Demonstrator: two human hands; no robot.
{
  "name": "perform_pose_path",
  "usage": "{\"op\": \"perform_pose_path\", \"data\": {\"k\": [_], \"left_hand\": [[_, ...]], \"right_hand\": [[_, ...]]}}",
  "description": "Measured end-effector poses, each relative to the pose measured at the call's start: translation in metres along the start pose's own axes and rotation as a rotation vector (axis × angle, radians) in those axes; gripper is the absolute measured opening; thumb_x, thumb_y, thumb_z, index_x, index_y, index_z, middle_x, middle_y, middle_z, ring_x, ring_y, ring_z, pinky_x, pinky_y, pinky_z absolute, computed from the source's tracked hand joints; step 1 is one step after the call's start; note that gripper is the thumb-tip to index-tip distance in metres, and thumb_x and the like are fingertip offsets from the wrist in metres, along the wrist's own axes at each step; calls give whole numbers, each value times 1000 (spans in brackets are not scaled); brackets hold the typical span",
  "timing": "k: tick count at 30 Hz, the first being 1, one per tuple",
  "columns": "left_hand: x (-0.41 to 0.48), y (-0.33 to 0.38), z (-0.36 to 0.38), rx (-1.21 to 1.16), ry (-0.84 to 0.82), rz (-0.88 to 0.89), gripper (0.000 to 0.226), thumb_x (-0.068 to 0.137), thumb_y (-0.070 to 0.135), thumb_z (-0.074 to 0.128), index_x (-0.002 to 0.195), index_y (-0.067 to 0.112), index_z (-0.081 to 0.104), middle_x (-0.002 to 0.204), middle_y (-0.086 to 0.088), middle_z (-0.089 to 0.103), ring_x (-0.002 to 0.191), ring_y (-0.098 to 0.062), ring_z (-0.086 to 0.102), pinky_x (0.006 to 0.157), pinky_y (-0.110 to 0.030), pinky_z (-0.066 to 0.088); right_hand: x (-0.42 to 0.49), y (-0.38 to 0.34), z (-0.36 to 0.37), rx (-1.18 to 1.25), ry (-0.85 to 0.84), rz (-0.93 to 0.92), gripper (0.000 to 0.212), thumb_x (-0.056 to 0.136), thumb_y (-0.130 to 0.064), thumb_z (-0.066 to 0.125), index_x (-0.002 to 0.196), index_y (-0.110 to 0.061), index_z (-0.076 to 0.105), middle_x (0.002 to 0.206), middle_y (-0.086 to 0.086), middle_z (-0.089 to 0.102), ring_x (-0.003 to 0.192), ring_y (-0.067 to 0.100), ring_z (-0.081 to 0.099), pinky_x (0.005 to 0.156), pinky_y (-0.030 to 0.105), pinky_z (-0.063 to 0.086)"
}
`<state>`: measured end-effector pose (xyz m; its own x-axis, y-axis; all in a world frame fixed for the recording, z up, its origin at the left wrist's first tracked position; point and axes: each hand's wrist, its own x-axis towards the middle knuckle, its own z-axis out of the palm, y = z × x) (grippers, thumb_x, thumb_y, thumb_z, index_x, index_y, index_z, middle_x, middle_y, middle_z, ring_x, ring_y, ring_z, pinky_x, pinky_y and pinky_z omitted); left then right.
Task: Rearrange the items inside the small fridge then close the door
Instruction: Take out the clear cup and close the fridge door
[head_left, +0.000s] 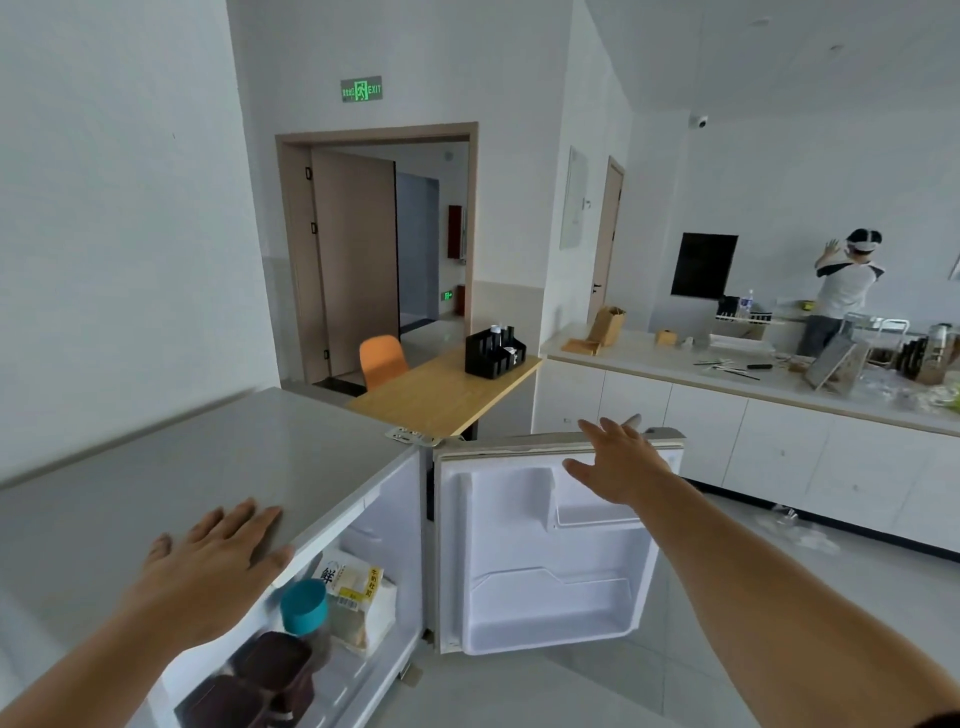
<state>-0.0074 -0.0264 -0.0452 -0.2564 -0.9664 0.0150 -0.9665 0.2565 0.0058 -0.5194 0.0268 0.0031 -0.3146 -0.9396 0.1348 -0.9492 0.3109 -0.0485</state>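
Note:
The small white fridge (218, 457) stands below me with its door (545, 597) swung wide open to the right. My left hand (218, 561) lies flat on the fridge's grey top near the front edge, fingers spread. My right hand (618, 462) reaches to the door's top edge, fingers apart, holding nothing. Inside the fridge I see a white packaged item with yellow labels (358, 597), a jar with a teal lid (305, 605) and dark brown containers (260, 680). The door's shelves hold nothing.
A wooden table (441, 395) with a black organizer (493, 351) and an orange chair (382, 358) stand behind the fridge. A white counter (727, 395) with clutter runs along the right. Another person (841, 291) stands at its far end. An open doorway lies ahead.

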Motion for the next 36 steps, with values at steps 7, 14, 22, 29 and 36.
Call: {"op": "perform_pose_path", "data": {"k": [7, 14, 22, 29, 36], "left_hand": [[2, 0, 4, 21, -6, -19, 87, 82, 80, -7, 162, 46, -9, 174, 13, -9, 160, -18, -2, 126, -56, 7], [3, -1, 5, -4, -1, -22, 95, 74, 86, -13, 162, 47, -8, 173, 14, -9, 160, -18, -3, 126, -57, 4], [-1, -1, 4, -20, 6, -4, 94, 78, 84, -11, 163, 44, -6, 174, 10, -7, 160, -22, -3, 125, -59, 3], [-3, 1, 1, -26, 6, 12, 82, 91, 80, 3, 164, 42, -3, 175, 7, -3, 160, -25, 0, 125, -61, 5], [-6, 4, -3, -45, 23, 23, 74, 98, 73, 10, 164, 40, 2, 176, 6, 1, 160, -25, 2, 125, -62, 7]], "right_hand": [[5, -6, 36, -50, -85, 16, 85, 96, -74, 37, 166, -31, 15, 174, 1, 17, 159, 30, 12, 126, 60, 7], [1, -19, 14, -98, -78, 26, 83, 90, -75, 43, 158, -27, 34, 155, 10, 51, 144, 34, 43, 121, 55, 24], [-27, -47, 7, -147, 24, -232, 66, 97, -61, 50, 154, -29, 39, 148, 5, 53, 135, 31, 48, 110, 47, 41], [-58, -69, 10, 8, 40, -239, 41, 99, -29, 48, 138, -32, 60, 137, -4, 61, 130, 22, 51, 98, 36, 50], [-94, -89, -5, 159, -2, -303, 24, 103, -29, 52, 112, -23, 74, 106, -3, 72, 95, 17, 67, 89, 37, 57]]}}
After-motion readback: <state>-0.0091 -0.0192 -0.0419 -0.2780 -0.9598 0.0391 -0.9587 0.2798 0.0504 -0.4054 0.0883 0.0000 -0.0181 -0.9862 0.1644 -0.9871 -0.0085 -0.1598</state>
